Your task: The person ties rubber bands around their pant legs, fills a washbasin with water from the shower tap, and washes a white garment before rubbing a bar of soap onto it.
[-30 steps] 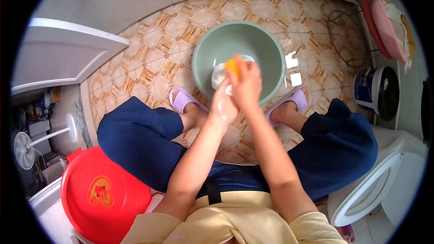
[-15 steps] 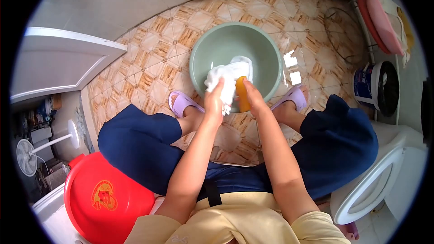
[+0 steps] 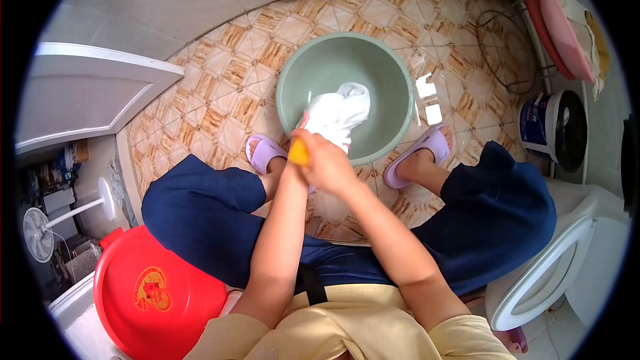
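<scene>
A white cloth point(image 3: 328, 117) lies bunched against the near side of a pale green basin point(image 3: 293, 60), with part of it resting inside. My left hand point(image 3: 293, 173) is mostly hidden under my right one and holds the cloth near the rim. Crossed over my left wrist, my right hand point(image 3: 328, 165) grips a yellow bar of soap point(image 3: 299, 152), whose end pokes out between the fingers. How the left fingers are set on the cloth is largely covered.
Lilac slippers point(image 3: 427, 153) stand on the tiled floor beside the basin. To the left are a red basin point(image 3: 160, 287), a white door point(image 3: 93, 97) and a fan point(image 3: 40, 233). A bucket point(image 3: 555, 130), a pink basin point(image 3: 563, 30) and a toilet point(image 3: 543, 280) are at right.
My right hand has moved left with the soap, from beside the cloth to across my left wrist. The cloth has shifted slightly; the basin stays put.
</scene>
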Demonstrator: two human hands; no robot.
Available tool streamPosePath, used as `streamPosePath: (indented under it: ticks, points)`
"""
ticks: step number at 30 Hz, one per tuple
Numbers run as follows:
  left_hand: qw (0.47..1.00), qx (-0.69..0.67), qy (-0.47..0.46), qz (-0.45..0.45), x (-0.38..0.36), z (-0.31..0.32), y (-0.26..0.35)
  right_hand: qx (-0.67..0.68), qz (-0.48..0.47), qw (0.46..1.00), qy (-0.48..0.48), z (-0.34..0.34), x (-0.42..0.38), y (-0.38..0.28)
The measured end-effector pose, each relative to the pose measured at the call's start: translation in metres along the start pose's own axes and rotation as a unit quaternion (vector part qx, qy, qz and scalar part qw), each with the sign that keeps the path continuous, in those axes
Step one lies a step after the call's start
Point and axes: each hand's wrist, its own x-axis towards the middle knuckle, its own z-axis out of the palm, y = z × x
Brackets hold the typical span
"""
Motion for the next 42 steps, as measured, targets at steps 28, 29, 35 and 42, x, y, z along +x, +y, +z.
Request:
streamPosePath:
  ticks: [28,29,35,42]
  points:
    - [0.996,0.040,0.083,-0.021,0.059,0.119,0.025,0.752,0.229,0.618,0.004,-0.034,-0.014,0.118]
    - [0.996,0.040,0.082,-0.019,0.061,0.119,0.029,0.761,0.217,0.611,0.002,-0.037,-0.016,0.116]
    - [0.922,0.298,0.247,-0.012,0.068,0.102,0.045,0.768,0.141,0.624,0.019,-0.068,-0.013,0.113]
    - [0.704,0.583,0.398,-0.084,0.041,0.059,0.041,0.809,0.013,0.575,0.120,-0.102,-0.007,0.066]
